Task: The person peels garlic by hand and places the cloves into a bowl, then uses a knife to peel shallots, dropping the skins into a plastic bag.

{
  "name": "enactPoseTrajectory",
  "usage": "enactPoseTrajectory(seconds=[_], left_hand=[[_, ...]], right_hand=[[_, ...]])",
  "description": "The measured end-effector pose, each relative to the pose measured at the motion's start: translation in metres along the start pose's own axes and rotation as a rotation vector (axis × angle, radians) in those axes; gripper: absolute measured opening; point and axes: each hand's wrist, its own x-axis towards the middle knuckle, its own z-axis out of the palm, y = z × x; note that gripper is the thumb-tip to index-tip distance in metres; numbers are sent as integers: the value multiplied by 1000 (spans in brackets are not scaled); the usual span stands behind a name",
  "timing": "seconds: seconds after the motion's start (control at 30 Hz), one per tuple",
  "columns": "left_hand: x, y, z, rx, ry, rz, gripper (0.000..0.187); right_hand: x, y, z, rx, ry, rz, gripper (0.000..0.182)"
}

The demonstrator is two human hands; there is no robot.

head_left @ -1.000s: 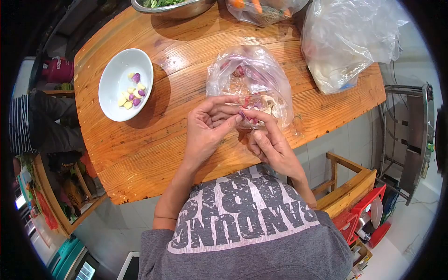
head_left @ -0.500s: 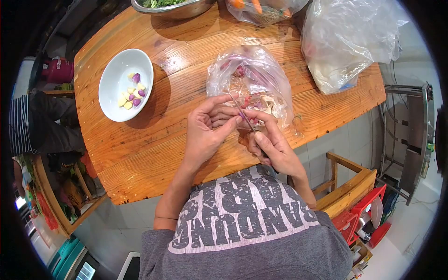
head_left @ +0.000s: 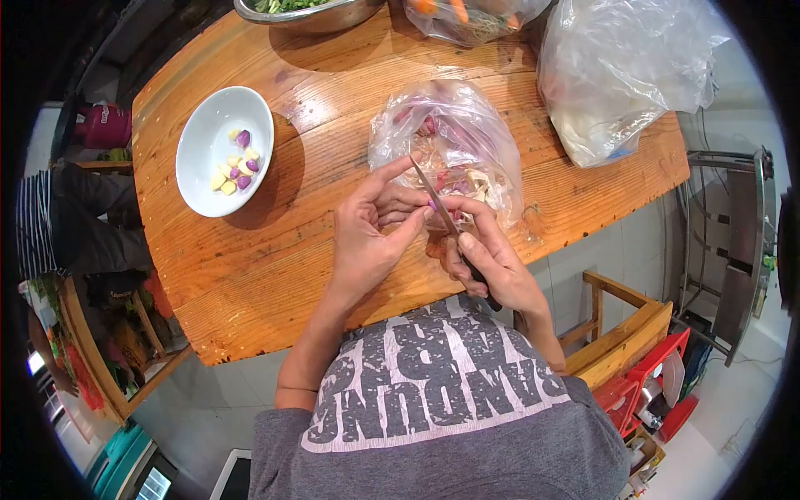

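My right hand (head_left: 492, 262) grips a knife (head_left: 442, 208); my left hand (head_left: 371, 229) pinches a small purple bulb (head_left: 432, 205) near the table's (head_left: 275, 250) front edge.

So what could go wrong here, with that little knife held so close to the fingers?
The knife in the right hand has its blade running right past the left hand fingertips, which pinch a small purple piece; a slip could nick a finger. The work also hangs near the table edge, so a dropped piece may fall off. Peel could scatter beside the open plastic bag.
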Motion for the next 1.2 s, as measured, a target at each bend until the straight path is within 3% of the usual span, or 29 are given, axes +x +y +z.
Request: enactPoseTrajectory(seconds=[0.27,0.57,0.7,1.0,1.2], left_hand=[[1,2,1,-15,11,-12,54],[0,1,-3,-287,-72,-74,19],[1,-3,-3,-327,-36,-97,16],[1,-8,-4,-314,-3,-56,17],[2,-4,-4,-368,-19,-119,18]], right_hand=[[3,9,-3,-53,8,-98,39],[-3,1,-7,244,-42,95,42],[-2,1,-4,299,-62,95,46],[1,13,-5,-9,8,-46,43],[0,12,-7,187,5,44,45]])
